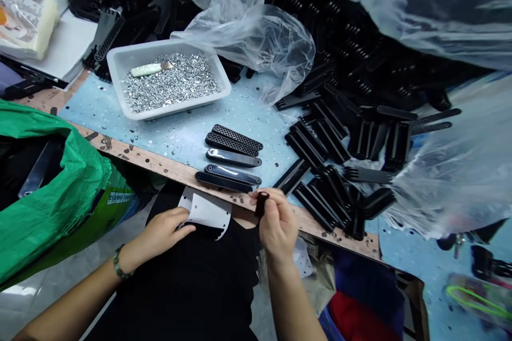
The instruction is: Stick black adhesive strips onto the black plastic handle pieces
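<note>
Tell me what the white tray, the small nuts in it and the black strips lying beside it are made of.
The tray looks like translucent white plastic, with a smooth moulded rim. The nuts look like plated steel, going by their bright silvery shine, though the exact metal can't be told. The black strips seem to be moulded plastic, with crisp rows of holes and a glossy sheen, though that isn't certain.

The right hand (277,222) pinches a small black plastic piece (262,203) between thumb and fingers, just beside the tabletop's wooden edge (180,172). The left hand (162,234) holds a white perforated sheet (207,214) above the person's lap. On the blue tabletop, black perforated strips (232,157) lie side by side near the hands. Beyond them stands a white plastic tray (168,80) of silver hex nuts (172,85), beside a clear plastic bag (244,26).
</note>
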Action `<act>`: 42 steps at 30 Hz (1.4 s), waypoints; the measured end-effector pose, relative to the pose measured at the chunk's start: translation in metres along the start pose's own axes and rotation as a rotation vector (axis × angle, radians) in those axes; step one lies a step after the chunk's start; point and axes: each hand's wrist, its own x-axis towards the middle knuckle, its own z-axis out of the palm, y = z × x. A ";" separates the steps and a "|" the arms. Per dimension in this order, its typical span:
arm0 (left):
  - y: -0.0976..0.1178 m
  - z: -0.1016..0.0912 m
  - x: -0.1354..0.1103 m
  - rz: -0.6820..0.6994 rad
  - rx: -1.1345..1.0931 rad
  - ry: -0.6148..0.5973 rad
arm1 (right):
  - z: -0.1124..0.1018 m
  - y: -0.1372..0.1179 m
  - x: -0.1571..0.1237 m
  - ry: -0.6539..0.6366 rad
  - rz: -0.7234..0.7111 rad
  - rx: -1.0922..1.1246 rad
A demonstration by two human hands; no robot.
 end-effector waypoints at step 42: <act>0.034 -0.085 0.155 -0.056 -0.519 0.154 | 0.058 0.013 0.140 -0.522 -0.543 -0.687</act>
